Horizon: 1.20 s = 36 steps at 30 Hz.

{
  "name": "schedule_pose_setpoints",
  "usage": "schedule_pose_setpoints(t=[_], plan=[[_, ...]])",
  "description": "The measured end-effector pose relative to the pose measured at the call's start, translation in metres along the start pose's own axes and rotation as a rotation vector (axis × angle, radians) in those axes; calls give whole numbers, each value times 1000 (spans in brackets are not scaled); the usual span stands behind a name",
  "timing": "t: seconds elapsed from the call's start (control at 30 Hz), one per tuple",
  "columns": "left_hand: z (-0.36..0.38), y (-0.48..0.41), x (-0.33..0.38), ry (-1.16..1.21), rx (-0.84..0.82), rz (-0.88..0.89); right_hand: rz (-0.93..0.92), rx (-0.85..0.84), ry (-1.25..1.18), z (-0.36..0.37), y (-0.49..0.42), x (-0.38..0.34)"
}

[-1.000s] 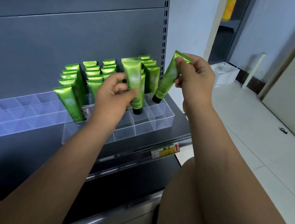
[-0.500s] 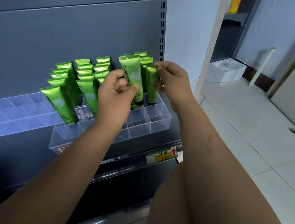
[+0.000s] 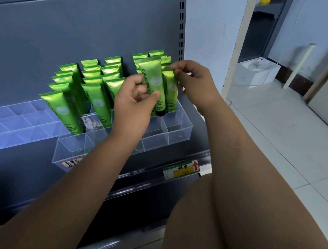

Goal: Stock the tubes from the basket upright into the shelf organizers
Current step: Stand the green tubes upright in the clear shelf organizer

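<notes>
- The left hand grips a green tube between the thumb and curled fingers, low on its body.
- This tube is upright with a slight tilt, crimped end up and black cap down. The cap is at the rim of a compartment in the organizer, third column from the left; I cannot tell whether it touches the bottom.
- The right hand pinches the crimped top of a second tube, thumb and forefinger closed on it.
- The second tube stands upright in the organizer's rightmost column, just beside and partly behind the first tube.
- More green tubes stand cap-down in rows across the organizer, leaning back a little towards the grey back panel.
- The organizer is clear plastic with divided compartments and sits on the shelf, near its right end.
- A left organizer, also clear and divided, lies touching it or just beside it.
- A yellow and green label with a red arrow is fixed to the shelf's front rail.
- To the right, a white box sits on the tiled floor, well apart from the shelf.
</notes>
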<state>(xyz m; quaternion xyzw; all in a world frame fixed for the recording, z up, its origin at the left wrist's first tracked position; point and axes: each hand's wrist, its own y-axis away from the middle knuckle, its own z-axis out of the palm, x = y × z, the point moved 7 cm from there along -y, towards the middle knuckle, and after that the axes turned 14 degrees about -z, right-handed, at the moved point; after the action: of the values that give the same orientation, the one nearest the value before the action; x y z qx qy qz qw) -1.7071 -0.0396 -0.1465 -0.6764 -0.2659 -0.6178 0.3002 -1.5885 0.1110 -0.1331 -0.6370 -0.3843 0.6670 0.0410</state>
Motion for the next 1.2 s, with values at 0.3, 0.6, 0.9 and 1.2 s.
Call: schedule_pose_setpoints(t=[0.3,0.6,0.9,1.2], plan=[[9,-3,3,-34,23,57,-60,154,118,-13,3,-10],[32,-2,8,-66,-20,148,-143,144,-115,-6,23,-50],[34,-1,14,-150,-49,252,-149,185,-69,-14,28,-47],[28,-3,-9,-227,-42,152,-74,105,40,-11,29,-24]])
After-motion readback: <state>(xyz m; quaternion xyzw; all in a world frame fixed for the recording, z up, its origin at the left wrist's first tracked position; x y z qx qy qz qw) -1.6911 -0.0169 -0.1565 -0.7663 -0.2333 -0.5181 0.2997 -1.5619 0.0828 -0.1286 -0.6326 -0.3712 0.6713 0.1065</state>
